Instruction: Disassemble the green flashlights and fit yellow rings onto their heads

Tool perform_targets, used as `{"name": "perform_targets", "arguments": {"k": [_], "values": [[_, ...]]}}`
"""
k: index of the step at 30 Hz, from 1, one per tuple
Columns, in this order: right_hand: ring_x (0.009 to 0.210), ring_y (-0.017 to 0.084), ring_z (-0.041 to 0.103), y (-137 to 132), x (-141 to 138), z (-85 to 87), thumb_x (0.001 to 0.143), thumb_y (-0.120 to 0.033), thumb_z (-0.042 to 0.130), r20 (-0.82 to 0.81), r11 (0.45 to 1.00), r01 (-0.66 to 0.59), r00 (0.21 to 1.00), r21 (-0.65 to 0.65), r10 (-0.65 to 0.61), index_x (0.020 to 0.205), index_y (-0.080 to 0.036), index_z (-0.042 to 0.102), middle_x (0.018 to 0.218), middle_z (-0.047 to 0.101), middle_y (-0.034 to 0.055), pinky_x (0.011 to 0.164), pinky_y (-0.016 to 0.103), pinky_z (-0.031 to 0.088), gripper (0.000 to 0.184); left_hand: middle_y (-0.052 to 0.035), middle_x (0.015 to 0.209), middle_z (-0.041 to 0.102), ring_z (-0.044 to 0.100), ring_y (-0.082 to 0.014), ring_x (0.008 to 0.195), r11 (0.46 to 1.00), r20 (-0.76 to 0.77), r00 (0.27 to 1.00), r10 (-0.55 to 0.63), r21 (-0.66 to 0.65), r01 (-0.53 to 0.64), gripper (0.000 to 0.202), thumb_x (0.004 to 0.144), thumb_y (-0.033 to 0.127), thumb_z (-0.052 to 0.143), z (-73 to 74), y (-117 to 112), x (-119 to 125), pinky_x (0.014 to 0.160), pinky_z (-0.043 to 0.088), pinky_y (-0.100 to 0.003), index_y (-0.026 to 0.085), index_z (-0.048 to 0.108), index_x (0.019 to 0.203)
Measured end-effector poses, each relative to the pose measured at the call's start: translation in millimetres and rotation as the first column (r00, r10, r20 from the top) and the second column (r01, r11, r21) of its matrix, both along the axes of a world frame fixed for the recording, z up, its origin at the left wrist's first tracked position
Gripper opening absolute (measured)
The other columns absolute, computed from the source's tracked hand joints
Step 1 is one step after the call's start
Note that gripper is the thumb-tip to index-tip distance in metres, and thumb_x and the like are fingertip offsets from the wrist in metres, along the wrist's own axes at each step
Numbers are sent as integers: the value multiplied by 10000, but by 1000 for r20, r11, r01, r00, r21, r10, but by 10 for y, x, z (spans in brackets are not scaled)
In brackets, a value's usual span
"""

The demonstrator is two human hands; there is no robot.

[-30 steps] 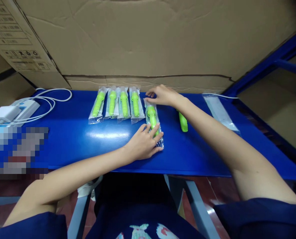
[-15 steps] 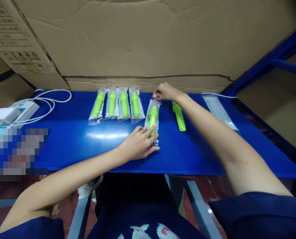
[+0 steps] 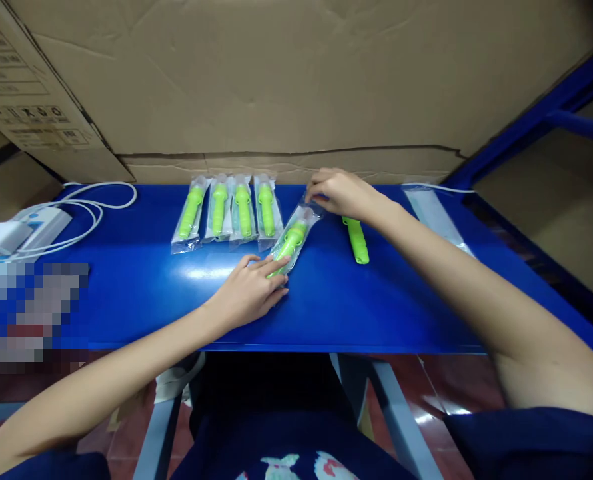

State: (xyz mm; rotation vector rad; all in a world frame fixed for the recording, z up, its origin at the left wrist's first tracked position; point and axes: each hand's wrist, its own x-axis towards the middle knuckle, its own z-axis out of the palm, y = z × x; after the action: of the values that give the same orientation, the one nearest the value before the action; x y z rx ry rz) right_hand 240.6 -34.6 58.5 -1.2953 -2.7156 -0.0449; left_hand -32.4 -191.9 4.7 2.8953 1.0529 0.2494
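A bright green stick-shaped item with a clear tip, sealed in a clear plastic bag, lies slanted on the blue table. Across its lower end rests my left hand, fingers stretched out and thumb apart. My right hand is closed in a pinch at the bag's top end; its fingertips are partly hidden. Under my right wrist lies an unbagged green stick, its upper end covered by the hand. To the left, several bagged green sticks lie side by side in a row.
A flat clear packet lies at the right near a white cable. At the left is a white power strip with an adapter and coiled cables. Cardboard walls the back of the table. A blue metal frame stands right.
The bagged green stick has turned from nearly upright to slanted, its lower end swinging left along with my left hand. My right hand stays at the bag's top.
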Motion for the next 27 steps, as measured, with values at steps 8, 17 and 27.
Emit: {"name": "perform_targets", "arguments": {"k": [8,17,27], "values": [[897,211,803,107,112,-80,915,-76,667,-133,867,180,954,-465,-269,1045,-178,815,950,842,66,841,310,621,222,-142,1590,633,668,-363,1430,998,34,998,-43,-32,45,263,1108,263,559,35,-3,-115,1112,587,-540,145,772,1207],[688,125,726,267,307,-191,964,-372,720,-145,748,54,969,-662,-198,1168,-268,864,1008,864,35,710,268,598,270,-147,1632,596,586,-304,1526,987,192,977,-97,-105,119,316,1079,182,562,-3,-7,-384,1226,561,-542,161,669,1376],[904,189,791,207,194,-181,882,-449,806,-108,705,71,973,-706,-206,1053,-257,876,944,847,33,874,316,612,266,-143,1712,499,480,-300,1609,980,158,985,-69,-176,97,422,1126,254,491,-9,-4,-490,1280,507,-556,180,576,1534]]}}
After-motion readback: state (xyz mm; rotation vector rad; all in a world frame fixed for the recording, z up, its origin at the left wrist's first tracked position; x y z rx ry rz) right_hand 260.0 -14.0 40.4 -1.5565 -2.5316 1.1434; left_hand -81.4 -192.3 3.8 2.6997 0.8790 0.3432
